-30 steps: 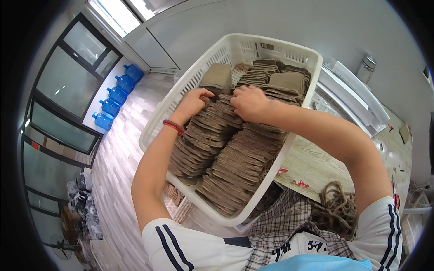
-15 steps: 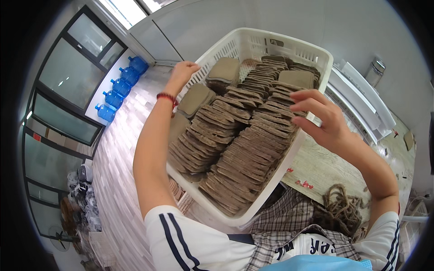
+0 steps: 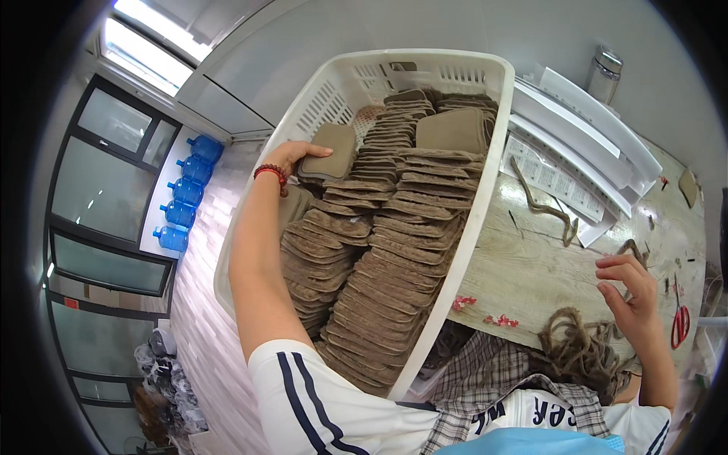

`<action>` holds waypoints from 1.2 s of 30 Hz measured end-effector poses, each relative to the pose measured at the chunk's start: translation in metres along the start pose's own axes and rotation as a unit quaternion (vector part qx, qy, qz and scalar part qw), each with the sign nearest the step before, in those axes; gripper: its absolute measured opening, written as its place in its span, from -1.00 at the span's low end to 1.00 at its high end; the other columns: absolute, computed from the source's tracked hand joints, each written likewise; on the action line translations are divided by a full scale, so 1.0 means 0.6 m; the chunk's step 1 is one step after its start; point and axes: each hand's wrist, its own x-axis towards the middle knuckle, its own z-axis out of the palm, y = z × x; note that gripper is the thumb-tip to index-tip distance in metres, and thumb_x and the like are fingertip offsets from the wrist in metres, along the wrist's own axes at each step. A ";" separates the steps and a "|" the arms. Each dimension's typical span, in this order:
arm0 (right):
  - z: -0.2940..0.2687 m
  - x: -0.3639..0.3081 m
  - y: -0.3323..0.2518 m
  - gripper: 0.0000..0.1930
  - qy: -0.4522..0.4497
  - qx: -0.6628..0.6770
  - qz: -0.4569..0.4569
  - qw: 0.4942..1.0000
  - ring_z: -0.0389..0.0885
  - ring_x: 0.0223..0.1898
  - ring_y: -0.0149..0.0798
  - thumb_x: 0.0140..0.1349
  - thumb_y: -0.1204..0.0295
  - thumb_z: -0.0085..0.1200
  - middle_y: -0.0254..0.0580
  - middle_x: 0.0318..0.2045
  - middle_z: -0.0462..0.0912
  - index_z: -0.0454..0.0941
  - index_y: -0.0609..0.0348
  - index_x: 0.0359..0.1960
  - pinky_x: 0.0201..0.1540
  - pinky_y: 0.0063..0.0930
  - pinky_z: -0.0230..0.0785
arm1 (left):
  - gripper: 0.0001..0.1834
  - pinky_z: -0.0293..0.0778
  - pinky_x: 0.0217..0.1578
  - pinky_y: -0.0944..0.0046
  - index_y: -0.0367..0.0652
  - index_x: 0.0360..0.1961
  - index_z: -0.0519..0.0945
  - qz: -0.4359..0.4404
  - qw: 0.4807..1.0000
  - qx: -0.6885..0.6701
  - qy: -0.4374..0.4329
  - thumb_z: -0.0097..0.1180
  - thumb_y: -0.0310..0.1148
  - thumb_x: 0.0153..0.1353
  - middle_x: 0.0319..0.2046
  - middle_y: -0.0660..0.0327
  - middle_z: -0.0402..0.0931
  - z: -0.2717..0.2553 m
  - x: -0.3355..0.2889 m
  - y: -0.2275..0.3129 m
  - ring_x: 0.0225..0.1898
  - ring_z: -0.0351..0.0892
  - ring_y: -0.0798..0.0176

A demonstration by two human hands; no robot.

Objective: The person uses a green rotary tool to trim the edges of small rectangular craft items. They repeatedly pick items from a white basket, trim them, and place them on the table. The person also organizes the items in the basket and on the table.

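A white plastic basket (image 3: 497, 136) holds rows of thin brown fabric pads (image 3: 402, 269) with rounded corners, most of them standing on edge. At its left side, my left hand (image 3: 292, 158) grips a small stack of pads (image 3: 334, 144) lying flat. One digit lies across the top pad, and the other fingers are mostly hidden. To the right, over the table (image 3: 493, 273), my right hand (image 3: 633, 292) is open with its fingers bent and apart, nothing in it. Near it lies a tangle of brown fabric strips (image 3: 572, 334).
Red-handled scissors (image 3: 680, 326) lie right of my right hand. White trays (image 3: 591, 144), a printed sheet and a metal flask (image 3: 605, 74) stand along the wall. A loose brown strip (image 3: 542, 205) lies on the table. Blue water bottles (image 3: 182, 191) line the left.
My left hand has gone from the basket's left rim onto the flat stack inside. My right hand has moved from over the basket's right side to the table near the strips.
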 end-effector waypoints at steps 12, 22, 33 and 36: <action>-0.005 -0.066 0.061 -0.87 0.034 0.008 0.038 0.999 0.62 -0.34 -0.15 0.05 0.64 0.19 -0.05 -0.35 0.63 0.55 0.31 -0.34 -0.27 -0.43 0.42 | -0.44 0.44 0.01 0.22 -0.36 -0.04 0.56 -0.051 0.998 0.003 0.023 0.43 -0.33 -0.08 -0.12 0.03 0.62 0.028 -0.031 0.022 -0.07 0.59 0.12; -0.020 -0.129 0.073 -0.90 0.073 0.004 0.094 0.993 0.59 -0.37 -0.22 0.09 0.64 0.17 -0.07 -0.38 0.62 0.55 0.34 -0.34 -0.28 -0.47 0.42 | 0.01 0.50 -0.06 0.01 -0.35 0.33 0.15 0.046 0.995 0.040 0.085 0.43 -0.43 -0.17 0.05 -0.13 0.46 0.036 -0.013 0.019 -0.07 0.58 -0.02; -0.015 -0.140 0.068 -0.77 0.091 0.055 0.059 0.993 0.59 -0.31 -0.24 0.07 0.57 0.24 -0.11 -0.31 0.61 0.54 0.32 -0.22 -0.22 -0.45 0.42 | -0.10 0.57 -0.08 0.10 -0.32 0.25 0.22 0.335 0.860 -0.307 0.231 0.39 -0.58 -0.18 -0.04 -0.04 0.50 -0.021 -0.147 0.043 -0.08 0.58 0.04; -0.014 -0.125 0.056 -0.45 0.067 0.152 0.068 0.984 0.57 -0.05 -0.22 0.00 0.48 0.33 -0.08 -0.04 0.55 0.44 0.28 0.08 0.01 -0.39 0.43 | -0.52 0.53 0.02 0.04 -0.31 0.00 0.51 0.394 0.811 -0.427 0.071 0.32 -0.52 0.00 -0.10 0.06 0.58 0.077 -0.265 0.114 -0.07 0.59 0.05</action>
